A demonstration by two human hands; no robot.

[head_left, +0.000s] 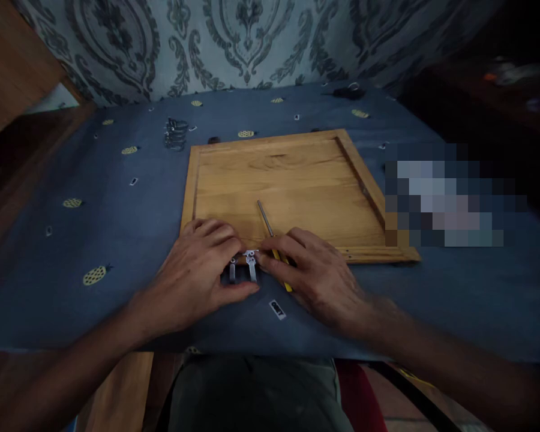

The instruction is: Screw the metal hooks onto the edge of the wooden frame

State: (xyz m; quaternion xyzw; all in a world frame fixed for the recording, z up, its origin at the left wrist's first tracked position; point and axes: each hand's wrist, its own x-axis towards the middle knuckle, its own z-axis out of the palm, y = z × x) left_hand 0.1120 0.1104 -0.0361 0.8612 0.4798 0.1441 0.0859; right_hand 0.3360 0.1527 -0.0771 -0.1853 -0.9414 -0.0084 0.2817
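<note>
A framed wooden cabinet door (pixel 274 180) lies flat on the blue cloth, recessed face up. At its near edge sits a metal hinge (pixel 251 264), its arm sticking out past the frame toward me. My left hand (pixel 198 270) is around the hinge's left side, fingers resting on the door frame and thumb below the hinge arm. From the right, my right hand (pixel 317 270) touches the hinge with its fingertips. A screwdriver (pixel 266 219) with a yellow handle is tucked in the right hand, its shaft slanting up over the panel. The fingers partly hide the hinge.
Several metal pieces, hinge-like, are grouped (pixel 175 133) beyond the door's far left corner. A dark tool (pixel 348 92) lies at the back right of the blue cloth (pixel 130 240). Patterned fabric (pixel 247 36) rises behind. A pixelated patch covers the area right of the door.
</note>
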